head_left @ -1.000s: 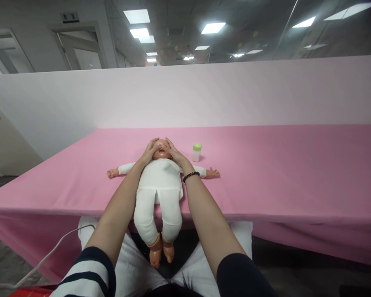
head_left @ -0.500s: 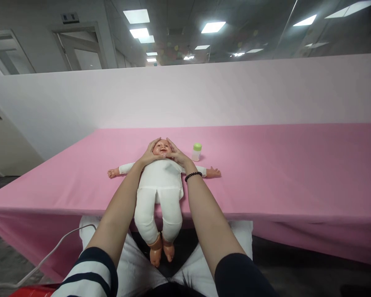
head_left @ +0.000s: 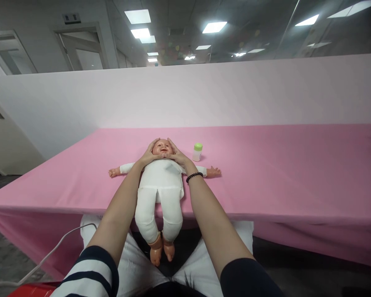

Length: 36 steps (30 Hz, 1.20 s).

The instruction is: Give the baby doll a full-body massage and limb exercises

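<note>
Pink cloth [head_left: 281,173] bears the doll [head_left: 161,177], face up, head [head_left: 163,147] cupped between left hand [head_left: 149,154] and right hand [head_left: 177,155], neither nearer, long axis running from them back toward the lap [head_left: 132,268].

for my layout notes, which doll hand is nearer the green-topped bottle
The doll hand on the person's right, the same side as the bottle; the other doll hand lies across the doll's white-clad body from it.
</note>
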Tool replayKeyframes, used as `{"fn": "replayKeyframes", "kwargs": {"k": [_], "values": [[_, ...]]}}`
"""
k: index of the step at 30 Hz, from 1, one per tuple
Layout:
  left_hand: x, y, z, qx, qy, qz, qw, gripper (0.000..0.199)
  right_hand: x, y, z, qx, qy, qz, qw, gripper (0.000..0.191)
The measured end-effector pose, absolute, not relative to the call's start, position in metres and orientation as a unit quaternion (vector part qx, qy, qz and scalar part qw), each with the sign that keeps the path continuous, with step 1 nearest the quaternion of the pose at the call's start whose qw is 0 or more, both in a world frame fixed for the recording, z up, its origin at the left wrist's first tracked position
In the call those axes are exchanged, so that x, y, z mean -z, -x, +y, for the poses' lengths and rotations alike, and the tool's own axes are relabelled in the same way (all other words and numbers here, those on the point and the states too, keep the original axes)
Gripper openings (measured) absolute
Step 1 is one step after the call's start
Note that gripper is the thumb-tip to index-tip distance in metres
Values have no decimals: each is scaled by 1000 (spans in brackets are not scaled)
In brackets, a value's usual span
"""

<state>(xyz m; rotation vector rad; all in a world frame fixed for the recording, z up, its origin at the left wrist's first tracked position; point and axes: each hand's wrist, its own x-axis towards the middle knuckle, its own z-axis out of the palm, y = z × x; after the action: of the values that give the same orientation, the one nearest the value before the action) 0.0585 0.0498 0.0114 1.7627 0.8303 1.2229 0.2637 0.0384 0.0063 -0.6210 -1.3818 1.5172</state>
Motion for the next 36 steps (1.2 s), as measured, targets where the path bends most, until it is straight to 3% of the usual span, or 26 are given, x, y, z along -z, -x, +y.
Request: {"fn": "replayKeyframes", "kwargs": {"k": [7, 18, 23, 26, 36], "values": [[-18, -58, 38, -474, -698, 341, 415, 104, -13, -264, 28, -612, 258, -564, 490, 111], [-18, -60, 38, -485, -643, 276, 525, 99, -22, -261, 24, -668, 242, -510, 485, 114], [-20, -59, 37, -486, -679, 301, 462, 94, -17, -263, 27, -638, 251, -543, 484, 115], [-21, -59, 35, -476, -693, 326, 431, 107, -14, -264, 29, -615, 261, -567, 481, 115], [-27, -61, 27, -466, -677, 338, 459, 110, -9, -265, 36, -629, 262, -558, 474, 118]]}}
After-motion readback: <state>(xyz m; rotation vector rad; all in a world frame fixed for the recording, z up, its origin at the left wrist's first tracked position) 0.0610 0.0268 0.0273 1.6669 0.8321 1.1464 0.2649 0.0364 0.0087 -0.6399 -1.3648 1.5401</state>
